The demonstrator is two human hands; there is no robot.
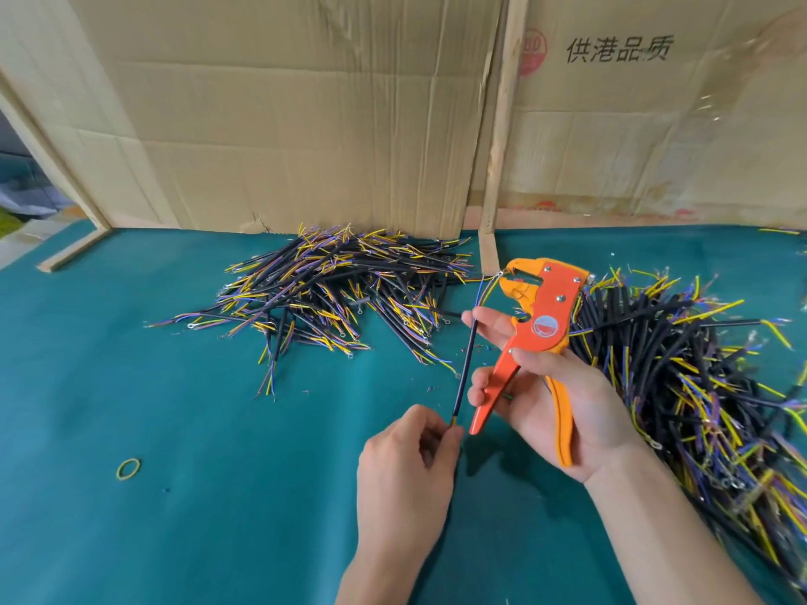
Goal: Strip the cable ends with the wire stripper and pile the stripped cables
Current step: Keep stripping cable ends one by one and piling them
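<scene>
My right hand (554, 399) grips the orange wire stripper (537, 316), jaws pointing up and left, handles spread apart. A short black cable (465, 369) runs from my left hand (406, 460) up to the stripper's jaws. My left hand pinches the cable's lower end, where yellow wire shows. The cable's upper end fans into thin coloured wires with a ring terminal at the jaws. A pile of black cables with yellow, blue and purple wire ends (345, 294) lies behind on the left. A larger heap of similar cables (681, 377) lies on the right.
The green table mat (174, 430) carries a yellow rubber band (129, 468) at the lower left. Cardboard sheets (305, 115) and a wooden post (502, 124) stand along the back. A wooden strip (74, 251) lies at the far left.
</scene>
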